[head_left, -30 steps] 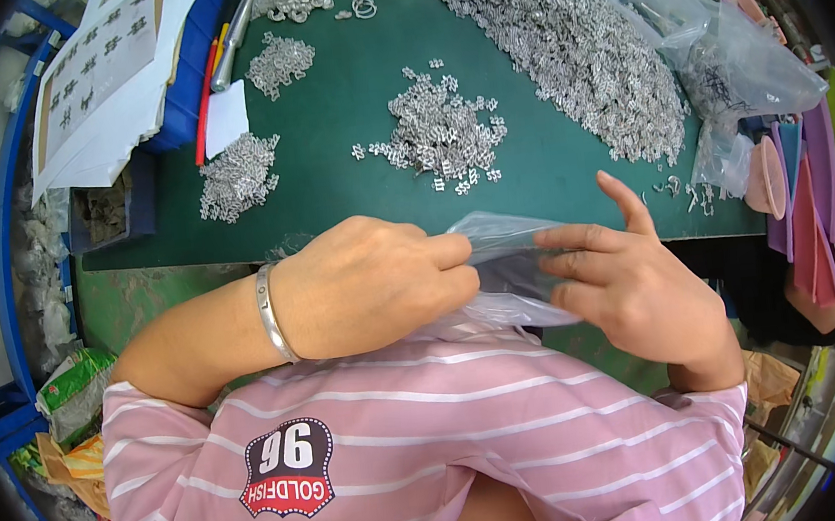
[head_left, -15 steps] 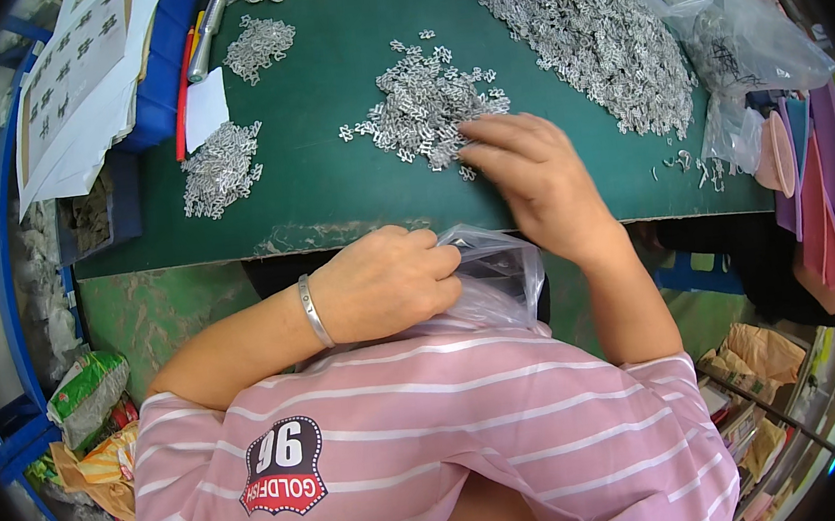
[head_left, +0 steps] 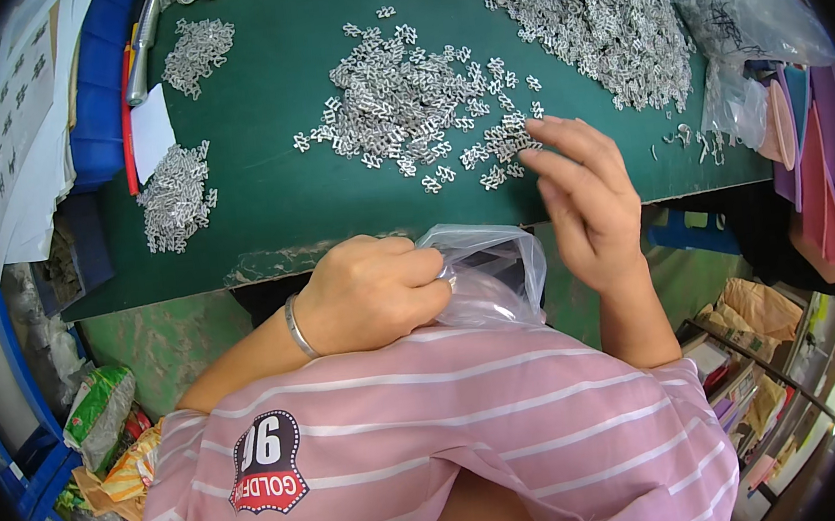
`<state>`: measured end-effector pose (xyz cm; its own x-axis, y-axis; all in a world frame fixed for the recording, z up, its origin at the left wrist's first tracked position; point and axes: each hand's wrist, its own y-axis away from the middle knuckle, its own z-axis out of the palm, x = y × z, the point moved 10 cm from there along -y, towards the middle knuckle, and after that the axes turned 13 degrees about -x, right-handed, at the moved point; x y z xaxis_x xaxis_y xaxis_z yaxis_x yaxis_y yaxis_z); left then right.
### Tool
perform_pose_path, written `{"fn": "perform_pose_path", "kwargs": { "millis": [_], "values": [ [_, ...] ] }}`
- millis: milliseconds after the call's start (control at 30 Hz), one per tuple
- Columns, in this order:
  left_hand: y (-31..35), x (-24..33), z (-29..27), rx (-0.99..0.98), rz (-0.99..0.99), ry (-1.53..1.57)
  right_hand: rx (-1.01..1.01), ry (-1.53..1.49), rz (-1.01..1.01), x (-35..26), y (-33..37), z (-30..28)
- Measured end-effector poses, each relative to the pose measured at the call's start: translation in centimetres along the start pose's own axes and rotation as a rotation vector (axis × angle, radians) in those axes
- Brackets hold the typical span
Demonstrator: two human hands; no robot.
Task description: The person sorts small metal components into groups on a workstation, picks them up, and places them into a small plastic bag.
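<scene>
My left hand (head_left: 372, 293), a metal bangle on its wrist, is closed on the rim of a clear plastic bag (head_left: 498, 263) just below the table's near edge. The bag's mouth gapes upward. Above the table, my right hand (head_left: 588, 199) is open, its fingers apart and nothing visible in them. Its fingertips are at the right end of a small cluster of silver metal pieces (head_left: 502, 147); whether they touch is hard to tell. That cluster trails off a loose middle pile (head_left: 387, 98) of the same small, wavy pieces.
A much larger heap of metal pieces (head_left: 586, 23) covers the far right of the green table (head_left: 278, 173). Two smaller piles (head_left: 177, 198) lie at the left, near a white paper slip (head_left: 152, 130) and a red pen (head_left: 130, 147). Plastic bags (head_left: 746, 18) bulge at the right.
My right hand has moved right, off the middle pile. Pieces there are now spread wider, with a cluster near my fingers. My left hand keeps its hold on the bag. The view has shifted slightly.
</scene>
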<state>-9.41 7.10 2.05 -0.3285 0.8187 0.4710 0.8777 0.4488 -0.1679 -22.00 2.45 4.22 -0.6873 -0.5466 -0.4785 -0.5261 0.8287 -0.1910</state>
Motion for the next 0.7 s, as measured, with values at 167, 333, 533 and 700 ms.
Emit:
{"fn": "perform_pose_path", "kwargs": {
  "millis": [167, 333, 533, 700],
  "values": [
    [-0.2, 0.2, 0.4, -0.017, 0.005, -0.002, -0.111, 0.061, -0.005, -0.5, 0.2, 0.9],
    [-1.5, 1.8, 2.4, -0.254, 0.074, 0.014, -0.062, -0.012, -0.018, -1.6, 0.0, -0.5],
    [-2.9, 1.6, 5.6, -0.434, 0.063, 0.225, 0.077, -0.007, 0.097, 1.1, 1.4, -1.3],
    [-4.3, -0.1, 9.3, -0.551, -0.069, 0.392, 0.145, 0.013, 0.092, 0.1, 1.1, -1.0]
  ]
}}
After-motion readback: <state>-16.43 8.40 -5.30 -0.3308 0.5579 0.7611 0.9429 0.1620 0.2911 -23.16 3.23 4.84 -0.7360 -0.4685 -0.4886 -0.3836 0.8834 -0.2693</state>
